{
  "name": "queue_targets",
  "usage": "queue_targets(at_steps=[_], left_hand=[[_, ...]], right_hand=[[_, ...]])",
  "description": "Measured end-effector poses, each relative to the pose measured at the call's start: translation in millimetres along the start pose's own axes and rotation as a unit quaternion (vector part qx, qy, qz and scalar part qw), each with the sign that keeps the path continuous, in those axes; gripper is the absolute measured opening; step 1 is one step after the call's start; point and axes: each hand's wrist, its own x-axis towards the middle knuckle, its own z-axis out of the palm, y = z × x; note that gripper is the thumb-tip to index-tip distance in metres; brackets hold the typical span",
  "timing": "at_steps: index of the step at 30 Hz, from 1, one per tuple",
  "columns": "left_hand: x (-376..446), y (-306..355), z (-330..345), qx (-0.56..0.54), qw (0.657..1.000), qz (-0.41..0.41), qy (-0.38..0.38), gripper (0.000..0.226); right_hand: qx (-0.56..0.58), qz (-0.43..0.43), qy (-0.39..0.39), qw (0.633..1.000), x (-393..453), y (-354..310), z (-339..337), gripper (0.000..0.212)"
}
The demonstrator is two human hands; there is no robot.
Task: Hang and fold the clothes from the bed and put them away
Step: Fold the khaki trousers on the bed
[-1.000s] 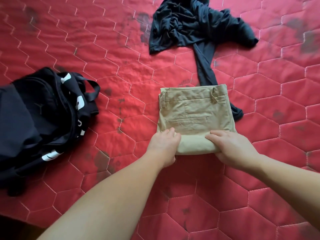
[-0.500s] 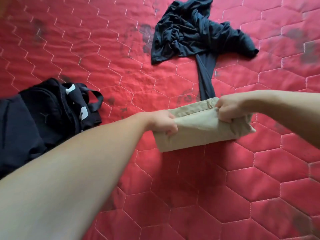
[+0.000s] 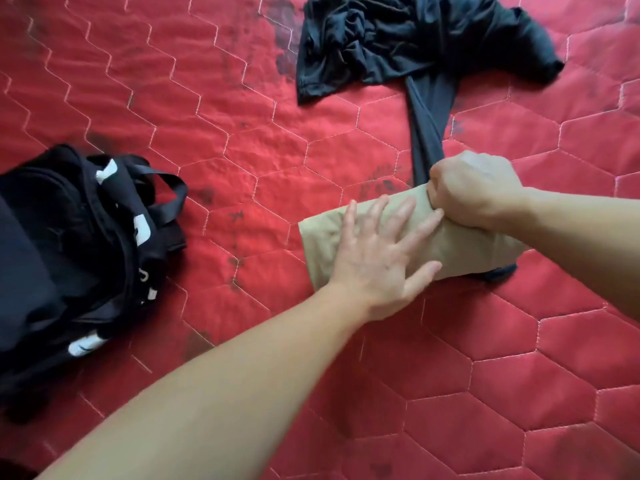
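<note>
Pressing folded khaki pants flat on bed, centre-right: left hand spread open on top, right hand fisted on far edge. Soft, light, floppy cotton, probably springs open; grab both short ends.

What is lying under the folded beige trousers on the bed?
A strip of the dark garment passes under the beige trousers and shows again at their near right corner. The middle part is covered. Elsewhere only the red quilt shows.
</note>
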Motion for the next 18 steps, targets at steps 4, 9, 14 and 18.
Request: queue_targets(at_steps=[4, 9, 14, 18], left_hand=[[13, -3, 17, 0.03, 0.995, -0.064, -0.071, 0.077], [20, -20, 15, 0.048, 0.991, -0.079, -0.096, 0.087], [26, -27, 22, 0.048, 0.992, -0.067, -0.095, 0.09], [33, -31, 28, 0.044, 0.993, -0.061, -0.091, 0.091]], right_hand=[[0.058, -0.066, 0.158, 0.983, -8, -6, 12, 0.021], [0.052, -0.162, 0.124, 0.978, -44, -5, 50, 0.056], [0.078, -0.128, 0.097, 0.984, -34, 10, 64, 0.062], [0.103, -0.127, 0.109, 0.981, -28, 12, 72, 0.061]])
